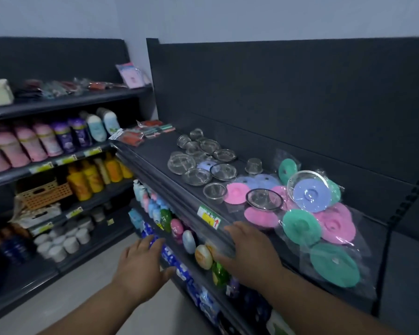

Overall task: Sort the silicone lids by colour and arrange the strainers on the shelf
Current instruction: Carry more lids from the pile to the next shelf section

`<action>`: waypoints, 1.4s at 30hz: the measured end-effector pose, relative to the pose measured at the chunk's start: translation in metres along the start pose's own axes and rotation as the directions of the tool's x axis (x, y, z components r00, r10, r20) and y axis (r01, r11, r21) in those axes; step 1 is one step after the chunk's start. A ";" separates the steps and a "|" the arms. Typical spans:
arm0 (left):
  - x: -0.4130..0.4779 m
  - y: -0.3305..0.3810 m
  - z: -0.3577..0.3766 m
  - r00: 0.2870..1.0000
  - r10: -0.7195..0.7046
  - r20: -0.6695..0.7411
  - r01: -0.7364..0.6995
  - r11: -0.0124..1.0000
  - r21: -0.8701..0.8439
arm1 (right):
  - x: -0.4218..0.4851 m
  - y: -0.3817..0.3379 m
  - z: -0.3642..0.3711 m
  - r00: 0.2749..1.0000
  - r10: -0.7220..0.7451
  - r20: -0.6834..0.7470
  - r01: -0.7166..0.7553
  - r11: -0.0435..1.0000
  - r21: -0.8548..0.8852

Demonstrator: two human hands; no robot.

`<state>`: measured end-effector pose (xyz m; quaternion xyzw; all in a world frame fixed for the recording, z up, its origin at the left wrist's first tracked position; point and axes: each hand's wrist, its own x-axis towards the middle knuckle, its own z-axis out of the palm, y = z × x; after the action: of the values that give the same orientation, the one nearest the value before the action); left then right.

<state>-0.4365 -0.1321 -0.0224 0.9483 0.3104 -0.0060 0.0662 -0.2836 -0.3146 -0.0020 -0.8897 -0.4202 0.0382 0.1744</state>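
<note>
Left hand (140,264): open, fingers straight and spread, palm down, holding nothing. It hovers in front of the lower shelves, left of and below the top shelf's edge.

Right hand (249,250): open, fingers straight, holding nothing. It lies over the near front edge of the shelf (153,151), just right of the price label (208,217). Whether its fingertips press on the edge cannot be told.

Strainers (198,160): metal mesh, in a loose cluster on the far-left part of the shelf, several overlapping. A small strainer (254,165) stands apart toward the back, upside down. A dark-rimmed strainer (264,199) sits on top of pink lids.

Silicone lids (336,223): pink, green and purple, in clear bags, mixed in one heap on the near-right part of the shelf, just beyond the right hand. A tilted purple lid (311,194) leans at the top of the heap. A green lid (334,267) lies nearest. A stray purple lid (207,164) sits among the strainers.

Left bay: pink bottles (27,143), orange bottles (92,175), basket (44,194).
</note>
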 end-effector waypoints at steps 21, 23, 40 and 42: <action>0.376 0.049 -0.018 0.927 0.367 -0.080 -0.374 0.920 -0.117 | 0.237 0.120 -0.016 0.870 0.488 -0.064 -0.490 0.871 -0.023; 0.400 0.053 -0.012 0.898 0.439 0.033 -0.438 0.898 -0.028 | 0.245 0.123 -0.014 0.802 0.597 -0.003 -0.597 0.801 -0.053; 0.464 0.063 -0.014 0.651 0.735 0.190 -0.649 0.669 -0.363 | 0.285 0.073 0.005 0.611 0.761 -0.219 -0.724 0.649 0.233; 0.465 0.064 -0.016 0.669 0.734 0.116 -0.638 0.647 -0.416 | 0.283 0.078 0.001 0.517 0.824 -0.230 -0.724 0.565 0.396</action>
<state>-0.0238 0.0924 -0.0236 0.9570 -0.0924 -0.0574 0.2688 -0.0448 -0.1446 -0.0074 -0.9412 0.0769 -0.0130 0.3288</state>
